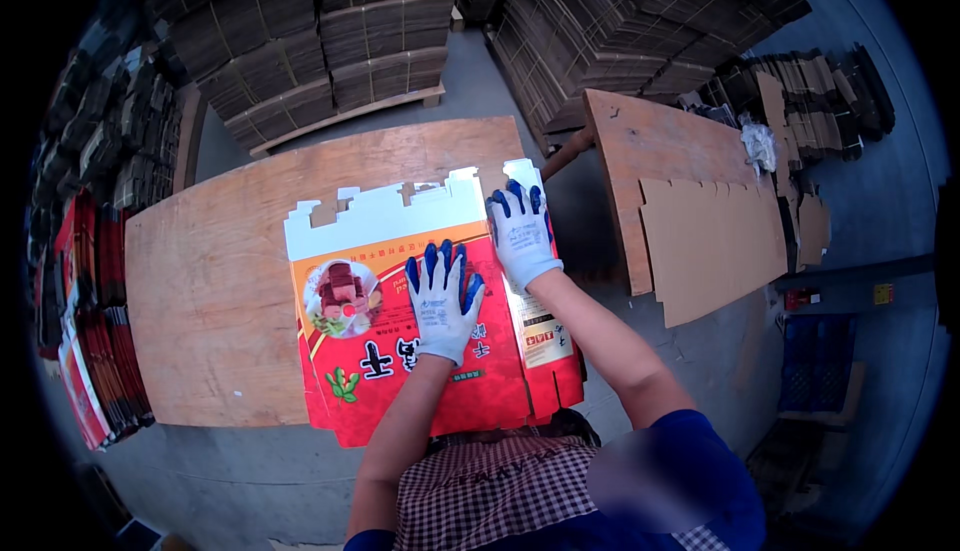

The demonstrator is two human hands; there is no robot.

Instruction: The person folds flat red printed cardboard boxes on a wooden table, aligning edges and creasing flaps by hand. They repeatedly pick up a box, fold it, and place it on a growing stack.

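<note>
Carton blank (400, 331) lies flat under left hand (445, 301) and right hand (522, 233), both grips open.

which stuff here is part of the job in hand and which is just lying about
In hand:
- flat red printed carton
- left hand, pressed flat on it
- right hand, on its side flap
- plywood table

Lying about:
- brown cardboard sheet
- corrugated stacks
- red cartons stacked at left

Flat red-and-white printed carton (400, 351) on table; similar red cartons, seemingly, stacked left (85, 351).
</note>
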